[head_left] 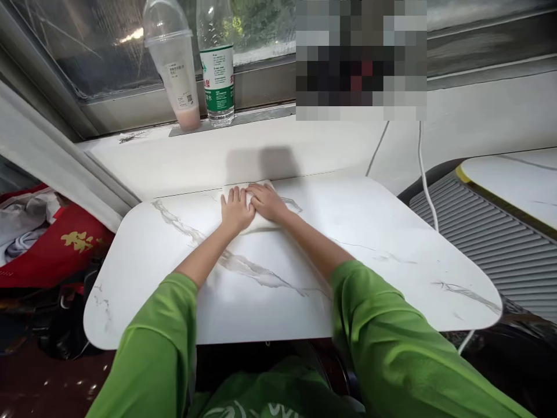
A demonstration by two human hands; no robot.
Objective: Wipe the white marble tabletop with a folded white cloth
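A small white folded cloth or paper (263, 223) lies near the far edge of a white marble-patterned table (369, 255). My left hand (235, 210) lies flat on its left part, fingers stretched out and together. Beside it, my right hand (266, 201) presses on the right part with fingers extended toward the left, touching the left hand. Both arms wear green sleeves. Most of the white piece is hidden under the hands.
On the window sill (183, 157) behind the table stand a domed plastic cup with pink drink (176, 69) and a water bottle (216, 64). A white cable (425, 186) hangs at right beside a grey ribbed appliance (487, 244). Red bags and cloth (56, 244) lie at left.
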